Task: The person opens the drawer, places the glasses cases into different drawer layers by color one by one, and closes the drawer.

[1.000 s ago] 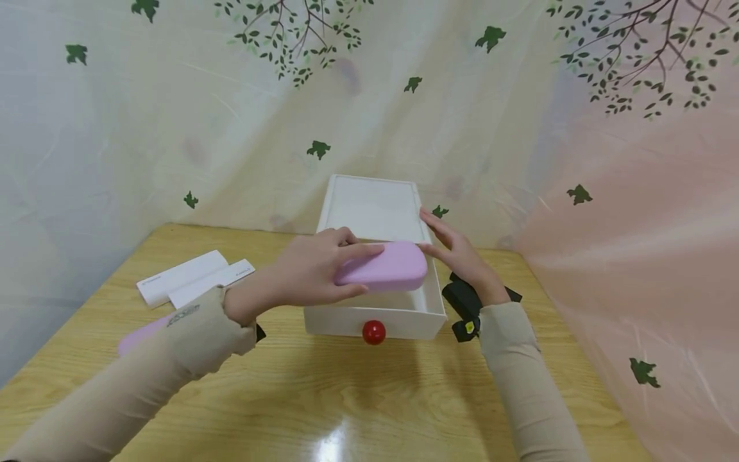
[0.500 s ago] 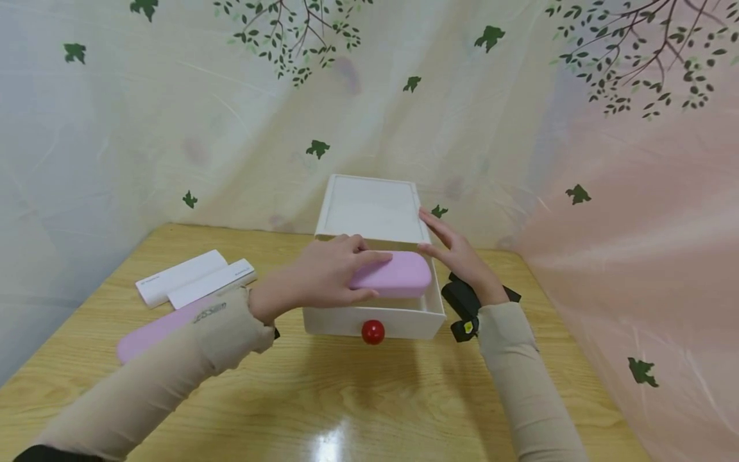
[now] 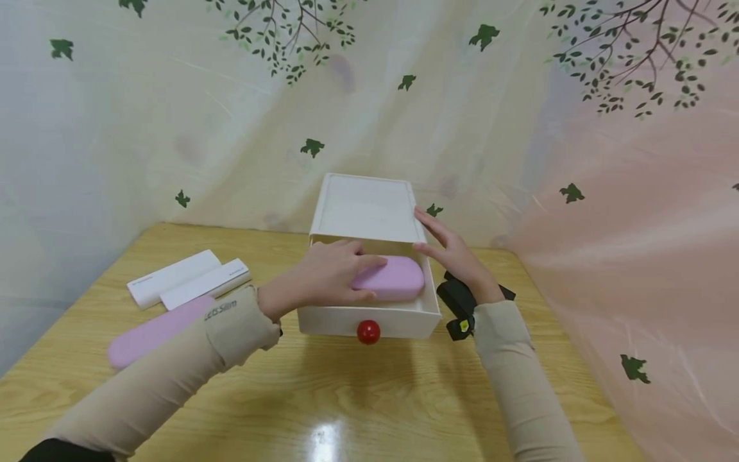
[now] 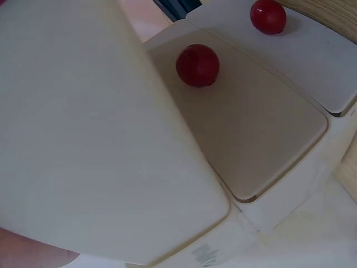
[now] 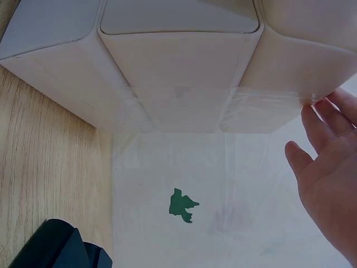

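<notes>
A white drawer unit [image 3: 369, 206] stands at the back of the table with its top drawer [image 3: 340, 323] pulled out, a red knob [image 3: 368, 332] on the front. My left hand [image 3: 326, 274] grips a rounded lilac case [image 3: 395, 280] low inside that drawer, index finger on top and thumb along the near side. The case's left end is hidden under the hand. My right hand [image 3: 451, 255] touches the unit's right side with straight fingers. In the right wrist view, the right hand's [image 5: 329, 162] fingertips meet the unit's upper side wall.
Left on the table [image 3: 242, 398] lie a long lilac case [image 3: 152, 330], partly behind the left sleeve, and two white boxes [image 3: 173, 276]. Lower drawers with red knobs [image 4: 197, 65] show in the left wrist view. A patterned curtain [image 3: 369, 96] hangs behind.
My left hand has lowered the lilac case into the open drawer, shifting slightly toward me. The right hand keeps its place against the unit.
</notes>
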The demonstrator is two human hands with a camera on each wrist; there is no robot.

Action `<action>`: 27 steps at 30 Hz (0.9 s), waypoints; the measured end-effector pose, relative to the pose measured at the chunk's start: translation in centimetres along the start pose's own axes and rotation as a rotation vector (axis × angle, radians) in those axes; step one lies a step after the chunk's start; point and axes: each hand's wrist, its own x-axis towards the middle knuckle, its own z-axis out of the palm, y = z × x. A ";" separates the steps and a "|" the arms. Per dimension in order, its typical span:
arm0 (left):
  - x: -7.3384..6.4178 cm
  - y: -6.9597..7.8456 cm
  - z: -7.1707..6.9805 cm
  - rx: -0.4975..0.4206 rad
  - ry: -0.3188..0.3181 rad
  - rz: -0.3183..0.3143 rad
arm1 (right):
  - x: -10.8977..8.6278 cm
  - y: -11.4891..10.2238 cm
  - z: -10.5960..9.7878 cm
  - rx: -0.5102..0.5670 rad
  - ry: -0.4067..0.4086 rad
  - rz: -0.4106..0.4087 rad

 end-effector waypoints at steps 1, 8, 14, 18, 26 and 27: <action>0.1 0.0 0.1 0.004 -0.004 -0.003 | 0.0 0.0 0.0 0.000 0.000 0.001; 0.5 -0.3 0.5 0.009 -0.044 -0.059 | 0.1 -0.1 0.0 0.000 -0.006 -0.004; 0.6 -0.3 0.7 0.016 -0.026 -0.105 | 0.0 -0.1 0.1 0.001 -0.012 -0.010; 0.6 -0.2 0.8 0.036 -0.015 -0.108 | 0.0 -0.1 0.1 -0.003 -0.008 -0.011; -0.2 -0.5 0.4 0.077 0.030 -0.070 | 0.0 -0.2 0.1 0.000 -0.007 -0.011; -0.4 -0.6 0.3 0.082 0.041 -0.060 | 0.0 -0.1 0.1 0.001 -0.007 -0.016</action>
